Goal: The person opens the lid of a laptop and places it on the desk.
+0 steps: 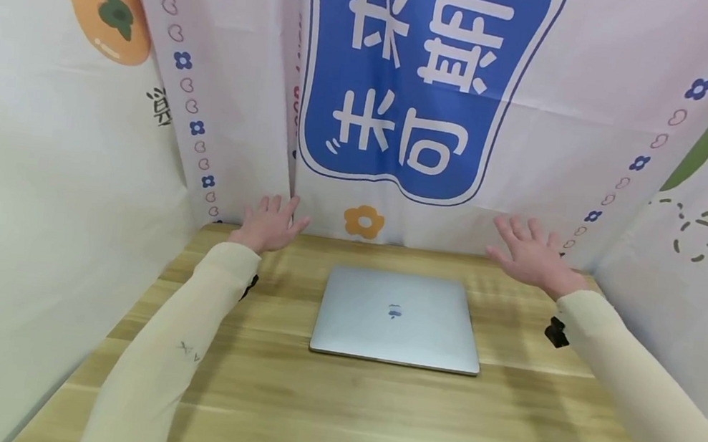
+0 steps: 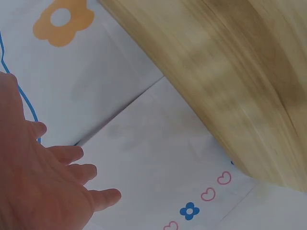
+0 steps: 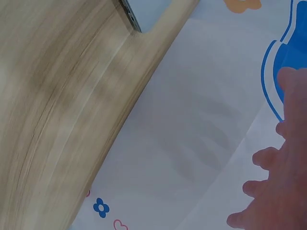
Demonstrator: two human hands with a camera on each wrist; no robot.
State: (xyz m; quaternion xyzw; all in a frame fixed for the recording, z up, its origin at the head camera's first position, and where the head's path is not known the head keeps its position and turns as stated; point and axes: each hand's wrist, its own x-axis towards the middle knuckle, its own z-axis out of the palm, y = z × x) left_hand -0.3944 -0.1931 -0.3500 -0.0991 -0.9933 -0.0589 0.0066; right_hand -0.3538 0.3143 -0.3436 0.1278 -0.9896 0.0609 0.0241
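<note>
A closed silver laptop [image 1: 394,333] with a logo on its lid lies flat on the wooden table [image 1: 334,413] in the head view. To its left, my left hand [image 1: 267,225] is held out with fingers spread, near the table's far edge. My right hand [image 1: 533,258] is stretched out likewise on the other side. Both hands hold nothing and are apart from the laptop. In the left wrist view the left hand [image 2: 43,177] shows spread fingers. One corner of the laptop [image 3: 148,12] appears in the right wrist view, away from the right hand [image 3: 283,163].
Behind the table hangs a printed cloth [image 1: 244,94] with a large blue sign shape [image 1: 402,75] and an orange flower [image 1: 363,221]. White cloth walls [image 1: 37,216] stand at the left and right. Dark wrist devices [image 1: 556,333] sit under the cream sleeves [image 1: 642,374].
</note>
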